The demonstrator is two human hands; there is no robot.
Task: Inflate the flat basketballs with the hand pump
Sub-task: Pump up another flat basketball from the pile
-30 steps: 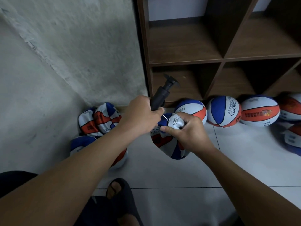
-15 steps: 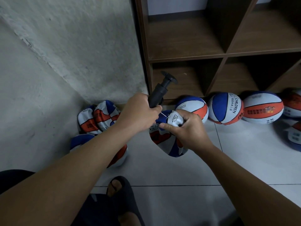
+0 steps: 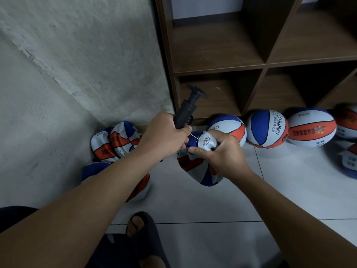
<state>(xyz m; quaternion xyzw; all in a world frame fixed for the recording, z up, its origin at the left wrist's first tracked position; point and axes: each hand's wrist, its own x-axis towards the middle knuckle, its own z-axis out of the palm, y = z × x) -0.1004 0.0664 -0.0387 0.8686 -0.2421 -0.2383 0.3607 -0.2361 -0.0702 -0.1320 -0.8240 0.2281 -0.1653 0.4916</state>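
The left hand [image 3: 164, 137] is wrapped tight round the barrel of the black hand pump [image 3: 186, 111], handle end tilted up and away toward the shelf, while the right hand [image 3: 225, 151] pinches a bunched white fold of the flat basketball [image 3: 197, 167] between thumb and curled fingers, holding it up off the floor between the two wrists. A thin needle [image 3: 194, 136] bridges the small gap from the pump's lower end to that white patch, so this looks like the seating step: getting the needle into the valve, no pumping yet. Whether the tip is already in, I can't tell. Next she or he would need to push it straight home and free a hand for the plunger. Both forearms reach forward and converge, wrists close. More flat balls [image 3: 116, 142] lie crumpled by the wall; round inflated balls [image 3: 267, 129] line the foot of the wooden shelf [image 3: 212, 68].
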